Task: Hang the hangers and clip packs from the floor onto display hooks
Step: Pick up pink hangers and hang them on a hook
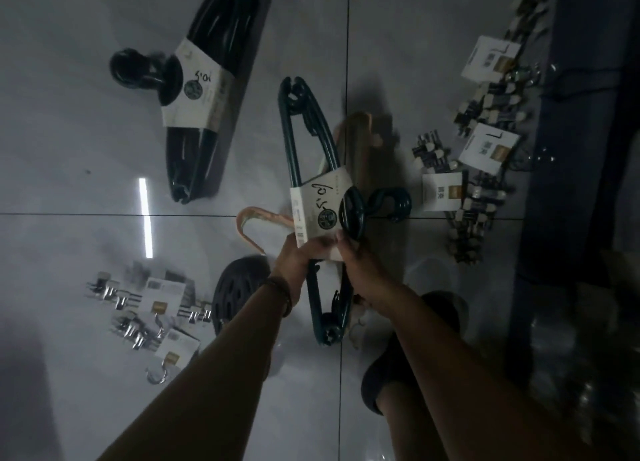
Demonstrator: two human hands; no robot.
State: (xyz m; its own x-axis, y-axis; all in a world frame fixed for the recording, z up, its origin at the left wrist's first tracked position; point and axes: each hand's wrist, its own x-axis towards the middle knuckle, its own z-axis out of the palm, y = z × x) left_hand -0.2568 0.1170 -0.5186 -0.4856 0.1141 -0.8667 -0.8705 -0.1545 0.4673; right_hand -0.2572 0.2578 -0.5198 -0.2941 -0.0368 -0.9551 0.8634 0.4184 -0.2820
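Both my hands hold a bundle of dark green hangers (311, 155) wrapped in a white paper band, lifted above the tiled floor. My left hand (298, 256) grips the band's lower edge from the left. My right hand (353, 252) grips it from the right, just below the bundle's hooks (377, 204). A second dark green hanger bundle (204, 90) lies on the floor at the upper left. Beige and pink hangers (356, 138) lie under the held bundle. Clip packs with white cards lie at the lower left (152, 308) and along the right (481, 155).
My two dark shoes (235, 287) stand on the floor below the hands. A dark blue display base (581, 149) runs along the right edge. The glossy grey tiles (69, 149) reflect a ceiling light at the left.
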